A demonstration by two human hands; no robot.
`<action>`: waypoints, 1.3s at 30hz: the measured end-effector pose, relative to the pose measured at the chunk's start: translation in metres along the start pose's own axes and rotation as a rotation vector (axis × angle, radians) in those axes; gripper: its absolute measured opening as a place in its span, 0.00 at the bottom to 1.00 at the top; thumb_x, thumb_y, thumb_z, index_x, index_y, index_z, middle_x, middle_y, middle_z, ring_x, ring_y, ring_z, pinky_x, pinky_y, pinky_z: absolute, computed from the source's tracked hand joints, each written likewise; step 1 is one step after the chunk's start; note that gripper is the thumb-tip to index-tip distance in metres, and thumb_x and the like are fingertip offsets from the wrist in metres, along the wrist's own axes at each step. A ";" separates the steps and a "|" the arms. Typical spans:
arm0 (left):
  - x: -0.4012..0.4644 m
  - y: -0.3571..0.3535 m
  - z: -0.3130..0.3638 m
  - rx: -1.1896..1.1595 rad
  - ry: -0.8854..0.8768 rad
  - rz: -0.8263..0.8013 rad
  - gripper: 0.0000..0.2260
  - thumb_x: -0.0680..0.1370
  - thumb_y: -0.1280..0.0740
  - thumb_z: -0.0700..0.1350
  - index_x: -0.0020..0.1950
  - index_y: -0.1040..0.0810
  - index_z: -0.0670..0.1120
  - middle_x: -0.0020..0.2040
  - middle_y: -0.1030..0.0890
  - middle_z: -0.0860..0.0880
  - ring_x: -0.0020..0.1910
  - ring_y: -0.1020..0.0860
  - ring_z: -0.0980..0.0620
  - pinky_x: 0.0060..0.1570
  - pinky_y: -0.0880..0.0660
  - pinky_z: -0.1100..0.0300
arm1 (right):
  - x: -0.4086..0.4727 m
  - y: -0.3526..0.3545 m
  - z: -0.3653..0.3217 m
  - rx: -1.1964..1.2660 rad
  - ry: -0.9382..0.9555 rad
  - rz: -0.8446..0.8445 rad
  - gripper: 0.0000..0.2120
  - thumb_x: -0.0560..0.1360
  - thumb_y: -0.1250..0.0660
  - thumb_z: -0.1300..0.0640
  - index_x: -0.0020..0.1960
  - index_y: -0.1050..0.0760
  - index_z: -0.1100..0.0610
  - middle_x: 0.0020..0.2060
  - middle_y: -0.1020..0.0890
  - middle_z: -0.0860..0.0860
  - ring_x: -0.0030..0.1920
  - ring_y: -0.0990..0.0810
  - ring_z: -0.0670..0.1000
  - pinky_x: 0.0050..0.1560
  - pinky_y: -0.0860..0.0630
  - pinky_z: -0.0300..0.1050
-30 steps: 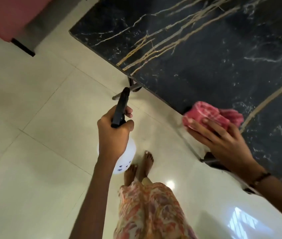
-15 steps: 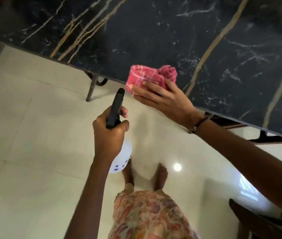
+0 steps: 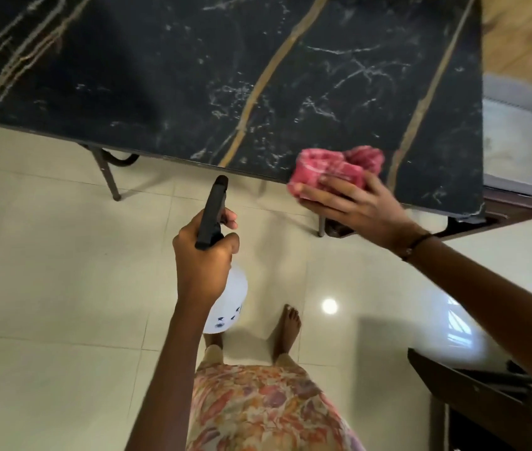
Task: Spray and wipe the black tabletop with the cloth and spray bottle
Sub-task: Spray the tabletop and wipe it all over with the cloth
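The black tabletop [image 3: 167, 76], marbled with gold and white veins, fills the upper part of the head view. My right hand [image 3: 362, 206] presses a bunched pink cloth [image 3: 333, 169] onto the table's near edge, close to its right corner. My left hand [image 3: 204, 258] grips a spray bottle [image 3: 229, 297] over the floor, in front of the table. The bottle has a white body and a black spray head [image 3: 213, 211] whose nozzle points toward the table edge.
Cream floor tiles [image 3: 46, 271] lie below. Metal table legs [image 3: 108, 177] show under the near edge. A dark wooden piece of furniture [image 3: 473, 395] stands at lower right, and a pale box [image 3: 512, 141] sits beyond the table's right end. My bare feet [image 3: 286, 330] are near the table.
The view has swung right along the table, bringing its right end into sight. My right hand and cloth have slid right along the near edge. My left hand keeps the bottle in front.
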State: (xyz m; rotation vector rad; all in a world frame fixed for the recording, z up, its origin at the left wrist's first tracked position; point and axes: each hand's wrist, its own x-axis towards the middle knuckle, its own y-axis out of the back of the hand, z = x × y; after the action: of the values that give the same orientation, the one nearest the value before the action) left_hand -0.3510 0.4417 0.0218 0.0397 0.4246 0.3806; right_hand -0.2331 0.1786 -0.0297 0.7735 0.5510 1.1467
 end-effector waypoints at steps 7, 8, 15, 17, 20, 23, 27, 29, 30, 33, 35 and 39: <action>-0.022 -0.063 0.003 0.042 -0.040 -0.028 0.13 0.65 0.39 0.31 0.41 0.23 0.46 0.40 0.21 0.49 0.26 0.34 0.48 0.26 0.33 0.64 | -0.049 -0.012 0.015 -0.005 0.042 0.028 0.40 0.74 0.34 0.59 0.77 0.54 0.50 0.75 0.47 0.50 0.72 0.43 0.57 0.68 0.34 0.60; -0.026 -0.068 0.003 0.044 -0.042 -0.033 0.13 0.65 0.39 0.31 0.41 0.23 0.46 0.40 0.21 0.48 0.26 0.34 0.48 0.26 0.33 0.64 | -0.074 -0.015 0.020 0.002 0.020 0.018 0.42 0.73 0.32 0.59 0.77 0.53 0.50 0.75 0.47 0.50 0.73 0.44 0.58 0.68 0.36 0.61; -0.042 -0.088 0.004 0.046 -0.014 -0.020 0.12 0.63 0.39 0.34 0.41 0.23 0.47 0.39 0.22 0.47 0.26 0.34 0.46 0.25 0.34 0.64 | -0.151 -0.006 0.048 0.453 -0.186 -0.023 0.28 0.74 0.34 0.55 0.72 0.37 0.48 0.72 0.36 0.52 0.68 0.36 0.60 0.66 0.41 0.62; -0.046 -0.088 0.010 0.044 -0.011 -0.020 0.13 0.64 0.39 0.32 0.41 0.22 0.46 0.40 0.22 0.47 0.27 0.35 0.46 0.25 0.34 0.63 | -0.141 -0.001 0.056 0.678 -0.350 -0.050 0.22 0.80 0.47 0.47 0.73 0.39 0.49 0.73 0.35 0.52 0.71 0.38 0.58 0.68 0.42 0.62; -0.050 -0.084 0.020 0.038 -0.017 -0.002 0.14 0.66 0.39 0.29 0.42 0.22 0.45 0.40 0.22 0.46 0.27 0.35 0.46 0.25 0.35 0.63 | -0.112 0.001 0.063 0.876 -0.634 -0.115 0.25 0.81 0.55 0.42 0.75 0.41 0.49 0.74 0.37 0.50 0.74 0.42 0.54 0.70 0.45 0.65; -0.051 -0.079 0.034 0.033 -0.020 0.031 0.16 0.67 0.40 0.26 0.42 0.22 0.45 0.40 0.23 0.43 0.27 0.35 0.46 0.25 0.34 0.63 | -0.065 0.010 0.054 0.855 -0.720 -0.164 0.28 0.79 0.56 0.37 0.75 0.41 0.48 0.75 0.38 0.50 0.75 0.44 0.54 0.70 0.47 0.69; -0.052 -0.067 0.054 0.007 -0.018 0.068 0.16 0.67 0.40 0.25 0.41 0.22 0.44 0.39 0.24 0.41 0.26 0.36 0.46 0.24 0.35 0.62 | -0.026 0.024 0.030 0.837 -0.403 -0.201 0.32 0.78 0.54 0.33 0.75 0.42 0.50 0.74 0.36 0.52 0.74 0.41 0.57 0.70 0.49 0.66; -0.050 -0.057 0.063 -0.018 -0.008 0.087 0.16 0.67 0.40 0.25 0.42 0.22 0.43 0.37 0.25 0.42 0.26 0.37 0.47 0.24 0.36 0.62 | -0.026 0.023 0.029 0.869 -0.359 -0.166 0.28 0.78 0.50 0.38 0.75 0.43 0.48 0.73 0.35 0.51 0.74 0.40 0.55 0.71 0.48 0.64; -0.047 -0.052 0.068 -0.029 -0.009 0.096 0.15 0.67 0.40 0.25 0.42 0.22 0.43 0.37 0.25 0.42 0.26 0.37 0.47 0.24 0.36 0.61 | -0.025 0.023 0.030 0.907 -0.408 -0.142 0.26 0.79 0.49 0.41 0.74 0.43 0.47 0.73 0.34 0.50 0.74 0.41 0.54 0.71 0.45 0.65; -0.034 -0.033 0.084 -0.051 -0.012 0.121 0.16 0.68 0.40 0.24 0.42 0.22 0.44 0.36 0.25 0.45 0.26 0.37 0.47 0.25 0.36 0.61 | -0.004 0.034 0.023 0.985 -0.703 -0.085 0.22 0.78 0.47 0.48 0.72 0.40 0.46 0.71 0.30 0.50 0.73 0.40 0.51 0.68 0.38 0.67; -0.023 -0.020 0.096 -0.067 -0.018 0.137 0.17 0.69 0.40 0.24 0.42 0.22 0.44 0.35 0.26 0.47 0.26 0.37 0.48 0.25 0.36 0.61 | 0.024 0.044 0.012 0.975 -0.832 -0.069 0.22 0.77 0.42 0.52 0.71 0.38 0.47 0.70 0.29 0.50 0.72 0.40 0.51 0.65 0.36 0.68; 0.010 0.017 0.125 -0.060 -0.018 0.166 0.14 0.72 0.38 0.26 0.44 0.23 0.45 0.31 0.27 0.45 0.23 0.32 0.55 0.25 0.32 0.64 | 0.091 0.062 0.006 0.970 -0.568 -0.108 0.32 0.69 0.26 0.55 0.69 0.34 0.45 0.67 0.26 0.48 0.69 0.31 0.54 0.59 0.29 0.64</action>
State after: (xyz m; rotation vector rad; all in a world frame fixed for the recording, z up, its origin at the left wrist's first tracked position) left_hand -0.2974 0.4657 0.1342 0.0199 0.3927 0.5557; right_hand -0.2353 0.2760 0.0227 1.8035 0.6426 0.4563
